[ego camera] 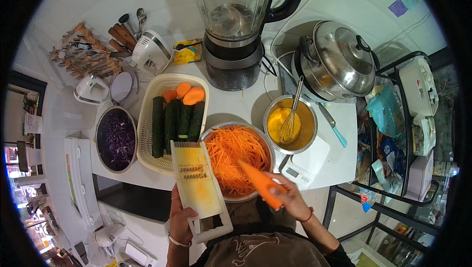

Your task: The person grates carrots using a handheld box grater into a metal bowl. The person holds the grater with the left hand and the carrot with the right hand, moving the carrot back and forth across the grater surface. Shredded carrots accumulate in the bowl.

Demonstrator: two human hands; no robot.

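Note:
My left hand (181,213) grips the lower side of a white mandoline grater (201,189), its toothed blades stained orange. The grater tilts up, and its far end overlaps the rim of a vegetable basket. In my right hand (289,197) is a peeled carrot (262,185), its tapered tip pointing over a metal bowl (271,145). Shredded carrot (236,152) fills that bowl, which stands at the counter's front edge. The carrot and the grater are apart.
A cream basket (144,138) holds cucumbers (169,119) and carrot pieces (193,96). Left is a bowl of shredded purple cabbage (117,139). At right are a pot of beaten egg (282,119) with a whisk (289,127), a kitchen scale (309,163) and a knife (332,123). A blender (232,45) stands behind.

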